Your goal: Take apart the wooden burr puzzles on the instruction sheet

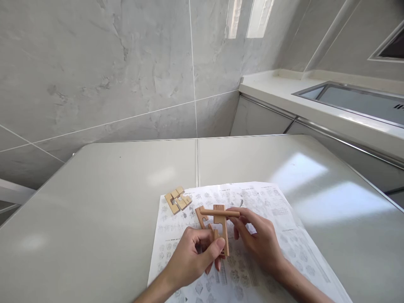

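Note:
My left hand (202, 252) is closed around notched wooden puzzle pieces (225, 235), its thumb pressing on their lower end. Between the thumb and fingers of my right hand (259, 235) is the right end of a thin wooden rod (217, 213). The rod lies level across the upper part of the notched pieces; whether it touches them I cannot tell. Beyond my left hand, several lighter wooden puzzle pieces (175, 205) lie close together at the upper left corner of a printed sheet (296, 244). My fingers hide part of the held pieces.
The creased sheet, covered in small diagrams, rests on a glossy pale table (94, 219) with a seam down its middle. A grey tiled wall (151, 67) rises behind. At the right is a white counter (268, 86) with an inset sink (356, 99).

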Motion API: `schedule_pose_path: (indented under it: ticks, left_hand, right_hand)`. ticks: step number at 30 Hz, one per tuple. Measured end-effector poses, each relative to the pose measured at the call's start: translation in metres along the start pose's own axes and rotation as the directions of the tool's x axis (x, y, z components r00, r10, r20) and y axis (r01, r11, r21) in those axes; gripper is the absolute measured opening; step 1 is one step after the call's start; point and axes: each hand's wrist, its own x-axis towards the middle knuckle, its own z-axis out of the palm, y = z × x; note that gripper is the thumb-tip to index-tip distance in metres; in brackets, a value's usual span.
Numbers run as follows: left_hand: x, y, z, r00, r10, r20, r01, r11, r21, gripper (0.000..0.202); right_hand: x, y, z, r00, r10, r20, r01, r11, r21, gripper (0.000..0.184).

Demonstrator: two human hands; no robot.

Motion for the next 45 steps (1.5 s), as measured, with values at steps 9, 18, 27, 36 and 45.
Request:
schedule_pose_path:
  ticks: [9, 18, 27, 36, 45]
  left_hand:
    - [0.001, 0.0, 0.006, 1.0, -0.006, -0.018, 0.005, 1.0, -0.018, 0.054]
    - [-0.016, 0.014, 0.025, 0.998, -0.023, -0.053, 0.021, 0.999, -0.048, 0.049]
    - [-0.047, 0.023, 0.008, 0.974, 0.032, -0.226, 0.036, 0.956, 0.29, 0.054]
    - [-0.046, 0.009, -0.024, 0.895, 0.021, -0.446, 0.263, 0.783, 0.564, 0.059]
    - [-0.044, 0.007, -0.02, 0.895, 0.047, -0.443, 0.323, 0.616, 0.718, 0.057]
  right_hand:
    - [0.002, -0.001, -0.001, 0.995, -0.02, -0.095, 0.008, 0.992, -0.122, 0.015]
    - [0.007, -0.008, -0.008, 0.987, 0.082, -0.135, -0.098, 0.988, -0.117, 0.019]
    - [0.039, -0.017, -0.041, 0.916, 0.383, 0.118, -0.386, 0.923, 0.004, 0.04]
    - [0.061, -0.003, -0.028, 0.716, 0.44, 0.542, -0.391, 0.896, -0.212, 0.051]
    - [0.083, -0.001, -0.006, 0.666, 0.473, 0.577, -0.325, 0.88, -0.346, 0.046]
